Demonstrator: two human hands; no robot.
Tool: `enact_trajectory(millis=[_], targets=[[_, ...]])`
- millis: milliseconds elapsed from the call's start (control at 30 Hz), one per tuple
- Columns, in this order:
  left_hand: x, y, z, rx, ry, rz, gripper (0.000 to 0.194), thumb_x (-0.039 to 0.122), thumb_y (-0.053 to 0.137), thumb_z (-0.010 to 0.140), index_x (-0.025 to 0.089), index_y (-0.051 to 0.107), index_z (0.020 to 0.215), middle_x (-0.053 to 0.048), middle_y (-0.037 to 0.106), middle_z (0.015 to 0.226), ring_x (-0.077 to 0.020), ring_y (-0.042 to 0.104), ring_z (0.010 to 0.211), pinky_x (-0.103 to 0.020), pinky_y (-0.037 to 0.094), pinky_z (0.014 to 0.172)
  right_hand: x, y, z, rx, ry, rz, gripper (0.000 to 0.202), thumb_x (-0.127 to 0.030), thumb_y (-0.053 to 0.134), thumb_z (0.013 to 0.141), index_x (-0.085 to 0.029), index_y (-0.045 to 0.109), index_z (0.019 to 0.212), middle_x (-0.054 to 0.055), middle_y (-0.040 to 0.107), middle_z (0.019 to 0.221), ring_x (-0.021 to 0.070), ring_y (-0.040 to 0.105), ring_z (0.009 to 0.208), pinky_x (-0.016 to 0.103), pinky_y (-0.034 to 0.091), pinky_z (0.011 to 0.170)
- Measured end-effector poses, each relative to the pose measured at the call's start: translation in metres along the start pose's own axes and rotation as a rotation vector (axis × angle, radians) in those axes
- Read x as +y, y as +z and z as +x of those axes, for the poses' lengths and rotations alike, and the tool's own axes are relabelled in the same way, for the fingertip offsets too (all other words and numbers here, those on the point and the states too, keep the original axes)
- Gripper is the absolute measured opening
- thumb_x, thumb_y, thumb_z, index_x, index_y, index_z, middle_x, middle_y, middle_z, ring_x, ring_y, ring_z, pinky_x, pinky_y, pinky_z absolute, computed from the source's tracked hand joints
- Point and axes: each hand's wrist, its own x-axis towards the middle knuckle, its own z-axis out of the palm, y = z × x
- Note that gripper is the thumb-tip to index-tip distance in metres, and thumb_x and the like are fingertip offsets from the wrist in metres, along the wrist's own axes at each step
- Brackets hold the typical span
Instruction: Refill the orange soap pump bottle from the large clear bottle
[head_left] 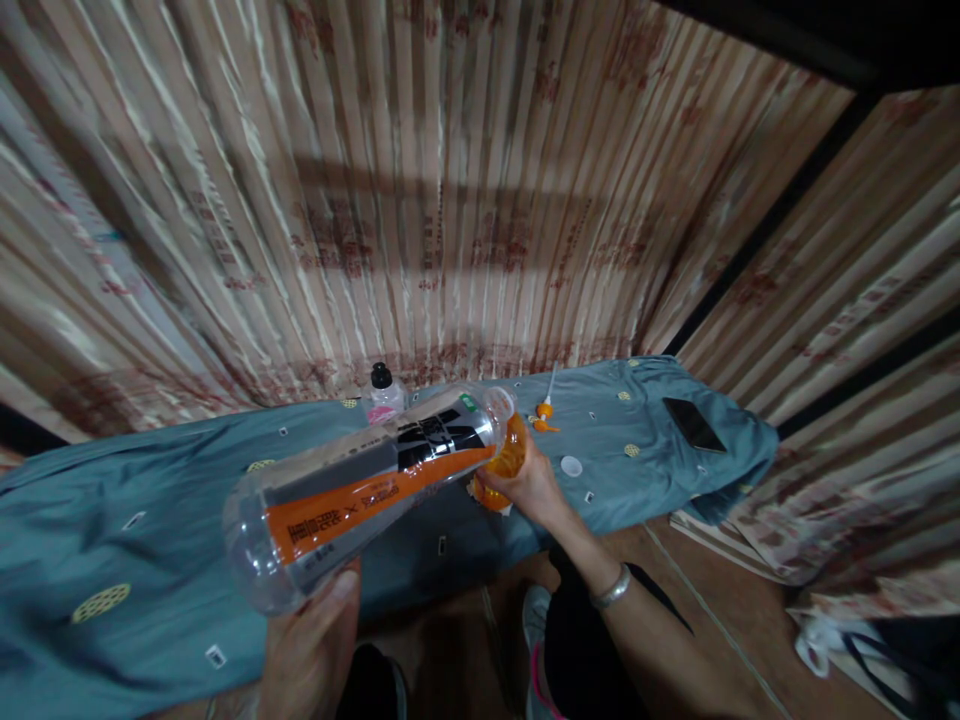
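My left hand (311, 640) is closed round the lower part of a large clear bottle (375, 490) with an orange and black label. The bottle is tilted, its base toward the lower left and its neck toward the right. My right hand (529, 485) grips a smaller orange bottle (510, 450), whose top is at the large bottle's mouth. Whether the two touch cannot be made out. An orange spray nozzle (545, 412) with a white tube lies just beyond my right hand. A round white cap (571, 466) lies to the right of that hand.
A teal patterned cloth (172, 530) covers the long surface. On it, a clear bottle with a black cap (384, 392) stands at the back, and a dark phone (694, 424) lies at the right. Pleated curtains (450, 200) hang behind. White bags (817, 640) are on the floor at lower right.
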Motion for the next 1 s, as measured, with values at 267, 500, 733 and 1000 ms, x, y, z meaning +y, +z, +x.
enact_trajectory(millis=[267,500,733,1000], targets=[[-0.001,-0.003,0.003,0.043,0.006,0.02,0.05,0.025,0.104,0.035,0.031,0.08,0.078,0.002,0.085,0.103,-0.027,0.072,0.133,-0.015,0.061,0.091,0.002,0.001,0.0,0.017,-0.014,-0.012,0.089,-0.03,0.094,0.072,-0.026,0.057,0.153,0.008,0.086,0.127,0.0348,0.084,0.117,0.046,0.069,0.1],[-0.003,-0.005,0.003,-0.001,0.02,-0.028,0.043,0.023,0.104,0.041,0.031,0.079,0.074,0.001,0.085,0.095,-0.0249,0.075,0.125,-0.014,0.062,0.084,0.001,0.001,0.0,0.014,-0.004,0.019,0.09,-0.03,0.094,0.071,-0.027,0.057,0.153,0.008,0.085,0.129,0.0353,0.083,0.12,0.048,0.068,0.104],[-0.006,-0.009,0.003,-0.017,0.028,0.051,0.036,0.034,0.105,0.047,0.032,0.075,0.066,-0.001,0.085,0.097,-0.0299,0.07,0.137,-0.025,0.059,0.109,-0.002,0.0,-0.001,0.005,0.007,0.023,0.089,-0.032,0.093,0.072,-0.026,0.056,0.153,0.008,0.086,0.126,0.035,0.084,0.116,0.047,0.068,0.102],[0.001,-0.002,-0.001,-0.005,0.057,0.047,0.043,0.028,0.103,0.045,0.033,0.081,0.08,-0.002,0.086,0.101,-0.036,0.069,0.138,-0.041,0.055,0.121,-0.005,-0.001,0.0,-0.006,0.023,0.034,0.091,-0.031,0.094,0.071,-0.025,0.056,0.153,0.009,0.085,0.131,0.0359,0.082,0.123,0.049,0.066,0.107]])
